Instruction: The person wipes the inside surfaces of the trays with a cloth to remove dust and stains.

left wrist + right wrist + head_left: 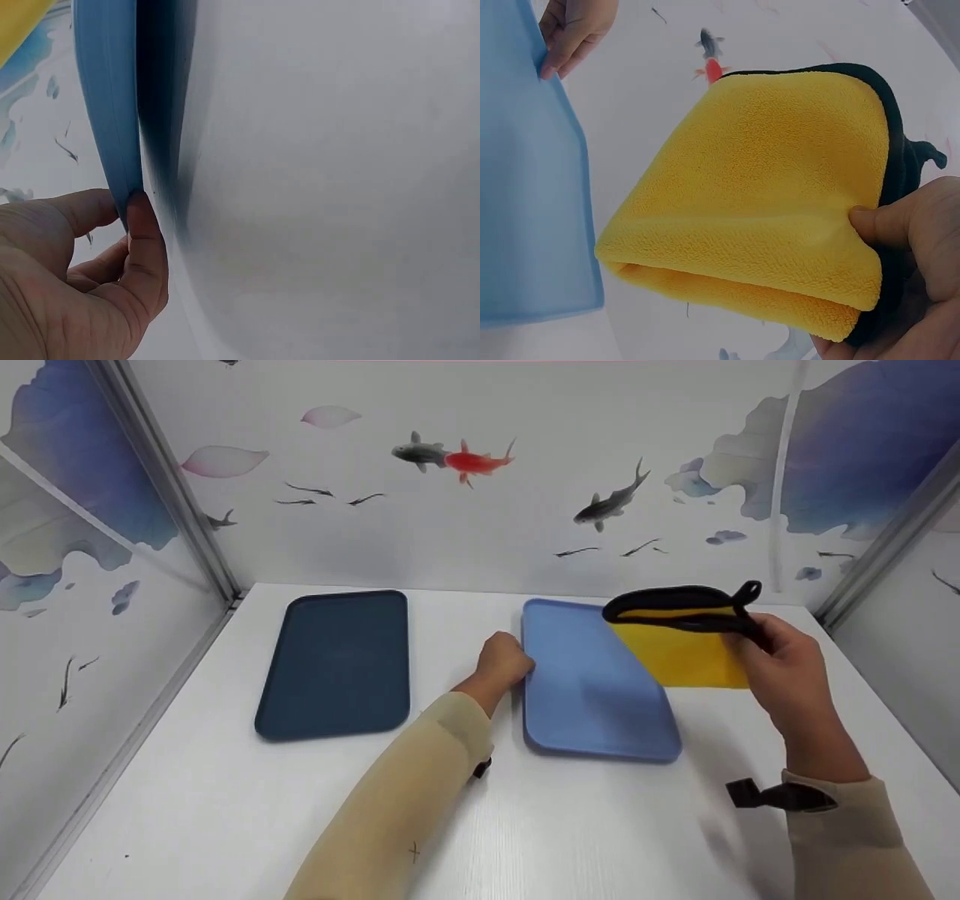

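My left hand pinches the left rim of a light blue tray. In the left wrist view the thumb and fingers close round the tray's edge, the underside facing the table. My right hand grips a folded yellow towel with a dark border and a small hanging loop. The towel hangs in the air over the tray's right side, its folded end pointing left. In the right wrist view the thumb lies on the yellow face and the other fingers are partly hidden behind.
A dark blue tray lies on the white table to the left of the light blue one. A printed panel with fish stands behind the table, with side panels left and right.
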Demonstrator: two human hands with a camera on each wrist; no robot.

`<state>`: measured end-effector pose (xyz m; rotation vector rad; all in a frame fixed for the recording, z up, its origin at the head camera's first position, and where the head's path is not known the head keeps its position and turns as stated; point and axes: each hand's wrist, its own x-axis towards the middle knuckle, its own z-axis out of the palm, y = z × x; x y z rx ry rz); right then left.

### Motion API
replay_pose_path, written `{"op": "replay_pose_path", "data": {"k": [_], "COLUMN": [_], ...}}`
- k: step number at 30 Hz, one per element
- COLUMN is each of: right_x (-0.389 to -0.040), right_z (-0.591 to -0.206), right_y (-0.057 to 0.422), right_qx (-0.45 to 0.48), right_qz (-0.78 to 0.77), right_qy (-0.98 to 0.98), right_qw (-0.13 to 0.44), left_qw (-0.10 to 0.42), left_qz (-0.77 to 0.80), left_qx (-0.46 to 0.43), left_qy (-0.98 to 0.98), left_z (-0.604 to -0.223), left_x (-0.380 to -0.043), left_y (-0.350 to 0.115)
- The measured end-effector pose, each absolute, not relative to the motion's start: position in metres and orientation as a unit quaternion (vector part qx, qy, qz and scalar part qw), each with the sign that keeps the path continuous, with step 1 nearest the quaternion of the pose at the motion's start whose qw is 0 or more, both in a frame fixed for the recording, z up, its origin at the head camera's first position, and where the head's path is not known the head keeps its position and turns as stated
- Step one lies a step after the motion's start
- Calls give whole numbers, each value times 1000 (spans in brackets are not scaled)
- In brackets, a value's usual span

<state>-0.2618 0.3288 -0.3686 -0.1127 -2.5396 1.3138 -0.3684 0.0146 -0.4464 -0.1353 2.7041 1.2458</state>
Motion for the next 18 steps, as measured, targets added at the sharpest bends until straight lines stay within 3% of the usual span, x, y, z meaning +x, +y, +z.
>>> {"op": "replay_pose_path", "data": {"k": [18], "right_x": [-261], "right_z": [-369], "right_y": [326], "right_qx": [-24], "right_qz": [446], "right_qy": [-883], "right_qw": [145], "left_qw": [93], "left_qz": [361], "left_qx": [-19], "left_qy": [928], "left_z": [-453], "left_x": [-373], "left_y": [11]}}
